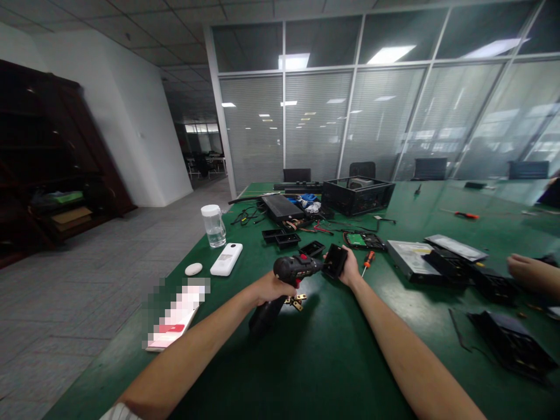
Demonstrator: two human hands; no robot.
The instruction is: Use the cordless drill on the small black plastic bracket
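My left hand [268,287] is wrapped round the grip of a black cordless screwdriver [289,274] with a red trigger, its nose pointing right. My right hand [349,265] holds a small black box-shaped part [335,260] upright against the tool's tip. Both are just above the green table [332,350]. A small brass hinge-like piece [296,301] lies on the table under the tool.
On the table: a clear water jug [214,225], a white remote-like device [226,259], a white oval puck [193,269], black trays [280,237], an orange-handled screwdriver [367,261], a circuit board [356,239], an open black computer case [357,194], a drive unit [415,260]. Another person's hand [527,273] rests at the right.
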